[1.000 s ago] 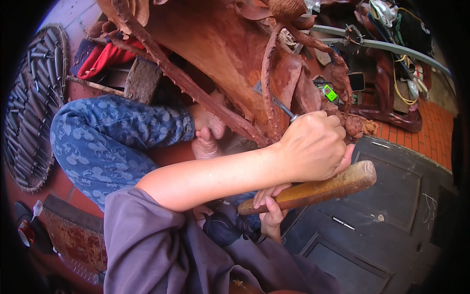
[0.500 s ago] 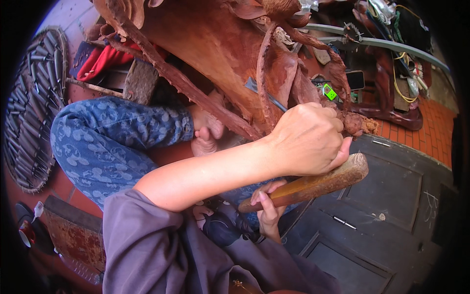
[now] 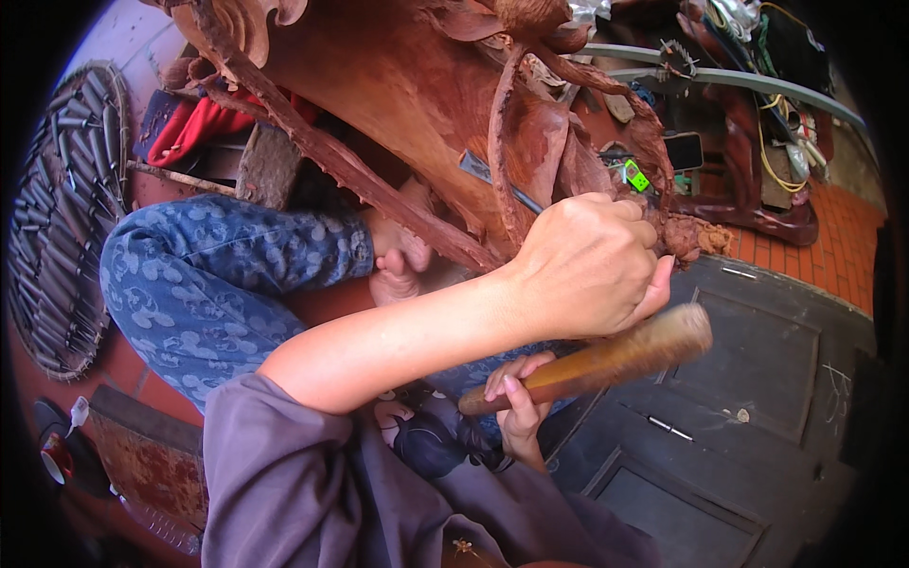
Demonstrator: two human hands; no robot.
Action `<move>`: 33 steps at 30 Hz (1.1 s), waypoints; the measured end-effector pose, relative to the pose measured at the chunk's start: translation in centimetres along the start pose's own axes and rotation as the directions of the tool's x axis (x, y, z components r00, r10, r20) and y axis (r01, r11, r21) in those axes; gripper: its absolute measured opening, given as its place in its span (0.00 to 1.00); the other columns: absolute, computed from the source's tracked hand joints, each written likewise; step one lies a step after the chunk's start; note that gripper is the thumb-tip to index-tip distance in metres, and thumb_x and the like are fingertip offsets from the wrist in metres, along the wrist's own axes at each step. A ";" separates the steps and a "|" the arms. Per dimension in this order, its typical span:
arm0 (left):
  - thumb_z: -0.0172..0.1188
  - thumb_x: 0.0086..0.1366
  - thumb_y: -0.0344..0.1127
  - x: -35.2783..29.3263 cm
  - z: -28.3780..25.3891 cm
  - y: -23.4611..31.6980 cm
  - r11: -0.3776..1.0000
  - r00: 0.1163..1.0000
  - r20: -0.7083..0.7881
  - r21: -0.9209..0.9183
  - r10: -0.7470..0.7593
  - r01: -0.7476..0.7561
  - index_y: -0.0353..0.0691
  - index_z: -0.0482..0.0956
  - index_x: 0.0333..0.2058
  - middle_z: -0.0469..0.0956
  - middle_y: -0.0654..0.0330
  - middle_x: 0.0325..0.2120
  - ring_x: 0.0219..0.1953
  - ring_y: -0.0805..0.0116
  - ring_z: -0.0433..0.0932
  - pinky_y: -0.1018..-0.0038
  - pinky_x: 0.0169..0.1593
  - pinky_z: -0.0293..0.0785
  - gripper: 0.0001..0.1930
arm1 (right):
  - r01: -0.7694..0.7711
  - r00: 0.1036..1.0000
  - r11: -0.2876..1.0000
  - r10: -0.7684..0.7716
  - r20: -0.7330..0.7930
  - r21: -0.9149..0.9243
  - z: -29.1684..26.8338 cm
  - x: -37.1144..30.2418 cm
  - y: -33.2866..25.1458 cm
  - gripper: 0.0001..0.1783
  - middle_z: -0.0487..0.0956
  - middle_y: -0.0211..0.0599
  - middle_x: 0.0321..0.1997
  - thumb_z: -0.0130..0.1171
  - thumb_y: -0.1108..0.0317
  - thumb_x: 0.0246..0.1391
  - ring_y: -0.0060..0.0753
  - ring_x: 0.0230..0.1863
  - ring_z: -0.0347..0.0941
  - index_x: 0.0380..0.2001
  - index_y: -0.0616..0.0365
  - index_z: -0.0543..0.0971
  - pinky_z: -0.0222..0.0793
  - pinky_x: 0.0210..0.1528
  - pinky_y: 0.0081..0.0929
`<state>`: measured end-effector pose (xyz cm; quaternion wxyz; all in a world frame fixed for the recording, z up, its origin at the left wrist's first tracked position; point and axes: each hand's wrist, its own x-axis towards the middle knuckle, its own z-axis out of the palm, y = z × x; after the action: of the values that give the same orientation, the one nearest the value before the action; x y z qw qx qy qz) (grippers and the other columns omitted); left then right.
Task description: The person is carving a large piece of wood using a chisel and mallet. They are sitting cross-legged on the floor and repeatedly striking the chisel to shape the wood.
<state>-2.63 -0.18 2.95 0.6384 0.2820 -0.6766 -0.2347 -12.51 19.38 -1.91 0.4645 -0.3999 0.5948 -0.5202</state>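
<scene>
My left hand [image 3: 592,265] is closed in a fist around a chisel [image 3: 476,168]; its handle is hidden inside the fist. The chisel's flat dark blade sticks out toward a large reddish-brown wood carving [image 3: 398,85], passing behind a thin curved wooden stem. Whether the edge touches the wood I cannot tell. Lower down, my right hand [image 3: 521,402] grips the narrow end of a wooden mallet [image 3: 606,360]. The mallet's thick end, smeared by motion, lies just below and right of my left fist.
Many dark chisels fill an oval basket [image 3: 66,218] at the left. A wood block [image 3: 270,161] and red cloth [image 3: 208,123] lie beside the carving. A dark panelled board [image 3: 739,360] is at right. A phone [image 3: 684,151] and bright green device [image 3: 635,176] sit beyond the carving.
The mallet's thick end has dropped slightly away from my left fist and is now blurred. The chisel blade sits a little further left in the picture.
</scene>
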 end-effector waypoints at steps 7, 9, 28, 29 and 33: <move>0.58 0.55 0.37 0.1 0.0 -0.3 0.999 0.998 -0.045 0.003 -0.037 0.037 0.42 0.72 0.11 0.69 0.64 0.14 0.21 0.65 0.73 0.70 0.25 0.70 0.16 | 0.011 1.000 1.000 -0.011 0.027 0.004 -0.4 0.1 0.0 0.13 0.68 0.36 0.21 0.53 0.76 0.51 0.28 0.18 0.66 0.36 0.56 0.61 0.68 0.24 0.26; 0.58 0.56 0.38 0.1 0.1 0.1 0.999 0.998 -0.032 0.005 -0.045 0.046 0.42 0.73 0.11 0.69 0.63 0.14 0.20 0.65 0.73 0.70 0.25 0.70 0.16 | 0.018 1.000 1.000 -0.018 0.022 -0.007 -0.2 0.3 -0.3 0.13 0.68 0.36 0.21 0.53 0.76 0.51 0.28 0.18 0.66 0.36 0.55 0.61 0.68 0.24 0.26; 0.55 0.58 0.41 0.5 -0.3 0.5 0.996 0.983 0.165 0.042 -0.080 0.074 0.40 0.73 0.09 0.71 0.62 0.11 0.16 0.60 0.74 0.66 0.19 0.70 0.20 | 0.064 0.996 0.996 -0.067 0.055 0.063 0.5 0.5 -0.1 0.14 0.67 0.36 0.21 0.54 0.76 0.50 0.29 0.19 0.67 0.37 0.56 0.61 0.68 0.25 0.27; 0.55 0.58 0.41 0.5 -0.3 0.5 0.996 0.981 0.174 0.051 -0.085 0.077 0.40 0.73 0.09 0.71 0.62 0.11 0.16 0.60 0.74 0.66 0.19 0.70 0.20 | 0.028 0.998 0.999 -0.027 0.057 -0.015 0.3 0.5 -0.3 0.14 0.67 0.36 0.21 0.54 0.76 0.50 0.29 0.19 0.67 0.36 0.56 0.61 0.68 0.25 0.27; 0.54 0.58 0.41 0.5 -0.7 0.2 0.993 0.968 0.229 0.075 -0.106 0.091 0.41 0.74 0.09 0.71 0.62 0.12 0.16 0.60 0.74 0.66 0.18 0.69 0.20 | 0.033 0.999 0.999 -0.034 0.025 0.031 0.5 0.3 0.2 0.15 0.68 0.37 0.22 0.54 0.80 0.49 0.27 0.21 0.67 0.36 0.57 0.61 0.68 0.28 0.25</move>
<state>-2.00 -0.31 3.51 0.5331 0.3059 -0.7390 -0.2758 -12.13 19.01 -2.20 0.4694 -0.4092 0.5738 -0.5319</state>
